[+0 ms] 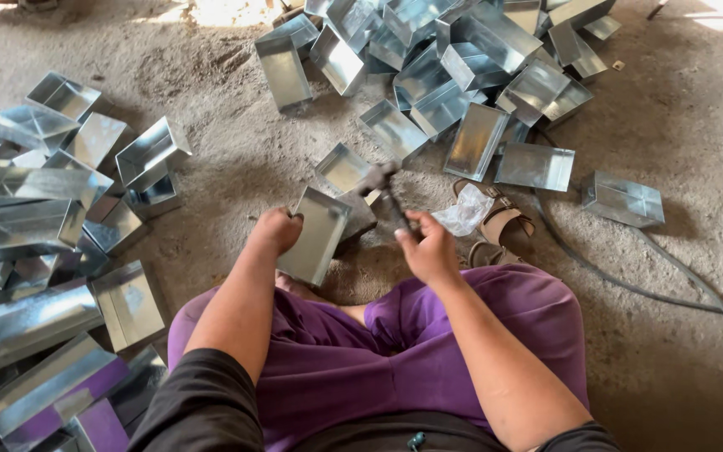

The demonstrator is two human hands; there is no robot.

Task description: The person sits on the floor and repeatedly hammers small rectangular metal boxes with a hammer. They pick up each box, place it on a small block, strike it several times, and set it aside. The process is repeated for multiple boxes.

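Left hand (276, 230): gripping metal tray (315, 237) upright on floor (236, 142).
Right hand (430, 249): closed around hammer (385, 194).
Risk: blow may slip off the tray's rim, hitting fingers.

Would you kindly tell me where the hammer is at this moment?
In the head view the hammer is near centre, gripped by the right hand, its head above the metal tray that the left hand holds.

We see shiny silver-grey metal trays (35, 201) on a dusty grey-brown floor (679, 335), purple trousers (428, 335), black sleeves (202, 402), a tan sandal (504, 222) and a dark cable (629, 280).
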